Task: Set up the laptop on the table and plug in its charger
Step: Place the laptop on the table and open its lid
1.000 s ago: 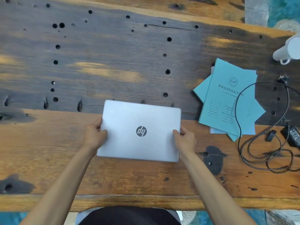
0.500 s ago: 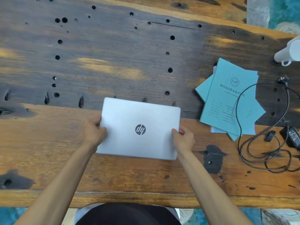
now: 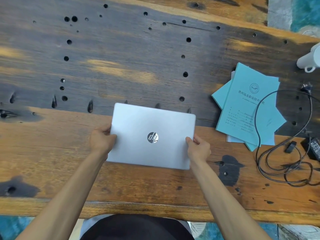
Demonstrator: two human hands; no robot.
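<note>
Left hand (image 3: 102, 140): forearm entering from 7 o'clock, fingers curled, thumb uppermost, clamped on the laptop (image 3: 152, 135) edge. Right hand (image 3: 199, 148): forearm from 5 o'clock, same grip on the opposite edge.

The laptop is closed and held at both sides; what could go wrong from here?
1. The laptop is held only at its side edges by the left hand and right hand; a slip might knock it against the table.
2. The charger cable lies in loose loops, one strand across the teal booklets. Pulling it could drag them or tangle.
</note>
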